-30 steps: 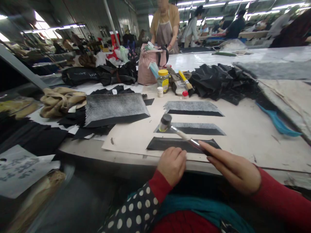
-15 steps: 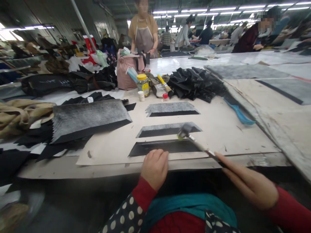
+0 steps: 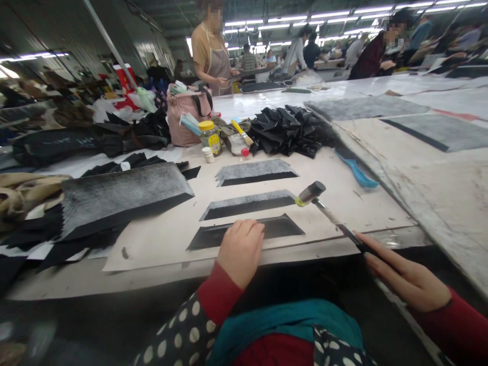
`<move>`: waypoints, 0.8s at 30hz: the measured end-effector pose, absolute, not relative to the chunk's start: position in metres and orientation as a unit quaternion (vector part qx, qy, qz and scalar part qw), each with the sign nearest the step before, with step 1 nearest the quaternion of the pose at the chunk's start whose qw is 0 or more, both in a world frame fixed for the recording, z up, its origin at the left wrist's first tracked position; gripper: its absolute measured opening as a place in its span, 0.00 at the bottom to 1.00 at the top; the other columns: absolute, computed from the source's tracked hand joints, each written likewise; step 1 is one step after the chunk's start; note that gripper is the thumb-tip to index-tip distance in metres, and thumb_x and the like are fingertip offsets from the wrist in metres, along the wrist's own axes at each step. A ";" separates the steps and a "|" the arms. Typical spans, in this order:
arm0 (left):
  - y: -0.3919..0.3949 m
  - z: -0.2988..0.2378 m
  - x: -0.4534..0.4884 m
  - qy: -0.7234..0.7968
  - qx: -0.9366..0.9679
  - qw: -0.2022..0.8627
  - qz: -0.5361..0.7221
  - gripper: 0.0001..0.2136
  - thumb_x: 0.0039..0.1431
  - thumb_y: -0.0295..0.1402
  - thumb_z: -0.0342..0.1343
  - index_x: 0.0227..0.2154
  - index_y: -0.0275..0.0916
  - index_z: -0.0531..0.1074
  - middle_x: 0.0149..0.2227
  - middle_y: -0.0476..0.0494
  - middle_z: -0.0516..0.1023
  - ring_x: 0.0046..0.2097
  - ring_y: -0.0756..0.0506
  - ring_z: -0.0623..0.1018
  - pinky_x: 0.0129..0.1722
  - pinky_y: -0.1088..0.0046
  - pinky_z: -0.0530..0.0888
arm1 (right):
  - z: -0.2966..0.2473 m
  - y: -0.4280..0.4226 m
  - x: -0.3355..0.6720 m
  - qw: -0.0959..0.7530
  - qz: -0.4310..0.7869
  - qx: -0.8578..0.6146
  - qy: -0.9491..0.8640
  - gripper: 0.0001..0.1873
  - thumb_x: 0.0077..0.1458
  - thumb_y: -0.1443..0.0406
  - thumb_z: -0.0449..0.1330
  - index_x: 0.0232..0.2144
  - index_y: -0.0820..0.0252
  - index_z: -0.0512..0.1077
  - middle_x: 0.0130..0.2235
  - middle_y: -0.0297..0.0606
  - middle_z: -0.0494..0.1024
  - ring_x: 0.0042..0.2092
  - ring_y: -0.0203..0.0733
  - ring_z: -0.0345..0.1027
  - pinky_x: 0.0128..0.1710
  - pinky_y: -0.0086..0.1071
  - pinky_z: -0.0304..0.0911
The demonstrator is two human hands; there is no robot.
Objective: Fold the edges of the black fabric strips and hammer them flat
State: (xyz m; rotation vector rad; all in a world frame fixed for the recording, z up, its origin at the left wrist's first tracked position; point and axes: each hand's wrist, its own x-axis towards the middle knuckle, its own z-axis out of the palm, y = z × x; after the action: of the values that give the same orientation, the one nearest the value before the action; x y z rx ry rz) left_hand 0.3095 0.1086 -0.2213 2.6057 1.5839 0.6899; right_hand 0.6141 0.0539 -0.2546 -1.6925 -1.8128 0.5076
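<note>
My right hand (image 3: 409, 282) grips the dark handle of a mallet (image 3: 316, 195), which has a black head with a yellow-green wrap at one end. The head is to the right of the folded black strip (image 3: 284, 227), apart from it. My left hand (image 3: 241, 249) lies over the near edge of that strip, fingers together and extended across it, the fingertips pressing on the material. Beyond it lie a second strip (image 3: 247, 203), grey with a black border, and a small stack of similar grey pieces (image 3: 259, 172).
A large grey and black piece (image 3: 125, 198) lies at left on dark scraps. Farther back are a pink bag (image 3: 186, 117), a yellow-lidded jar (image 3: 210, 138), a brush (image 3: 242, 132), a pile of black pieces (image 3: 292, 131) and a blue curved item (image 3: 358, 170). Several people work beyond.
The mallet head has moved from over the strips to their right side, and my right hand is farther right. My left hand stays on the near strip. The whole view has shifted slightly.
</note>
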 end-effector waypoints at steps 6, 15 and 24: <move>0.148 -0.222 0.346 0.481 0.856 0.031 0.187 0.09 0.58 0.25 0.45 0.38 0.35 0.69 0.38 0.43 0.69 0.40 0.46 0.66 0.42 0.68 0.67 | -0.259 0.023 0.628 0.306 0.259 -0.615 -0.679 0.23 0.55 0.57 0.49 0.53 0.53 0.61 0.53 0.28 0.65 0.55 0.33 0.56 0.57 0.23 0.41; 0.171 -0.246 0.356 0.477 0.854 0.100 0.184 0.11 0.56 0.23 0.45 0.37 0.36 0.72 0.36 0.44 0.71 0.38 0.47 0.68 0.40 0.70 0.68 | -0.269 0.018 0.635 0.249 0.229 -0.586 -0.736 0.23 0.56 0.59 0.48 0.54 0.53 0.60 0.52 0.34 0.67 0.52 0.39 0.62 0.54 0.32 0.52; 0.176 -0.250 0.352 0.452 0.847 0.170 0.223 0.12 0.54 0.21 0.47 0.35 0.39 0.73 0.35 0.48 0.72 0.38 0.48 0.69 0.40 0.71 0.68 | -0.273 0.017 0.633 0.249 0.220 -0.583 -0.741 0.24 0.57 0.62 0.47 0.56 0.45 0.54 0.53 0.30 0.66 0.52 0.39 0.61 0.54 0.32 0.51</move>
State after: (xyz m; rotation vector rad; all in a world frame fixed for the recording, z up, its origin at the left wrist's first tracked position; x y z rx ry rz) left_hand 0.3519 0.1760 -0.2504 2.4066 1.2835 0.6346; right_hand 0.6335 0.0168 -0.2727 -1.5895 -2.0200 0.5992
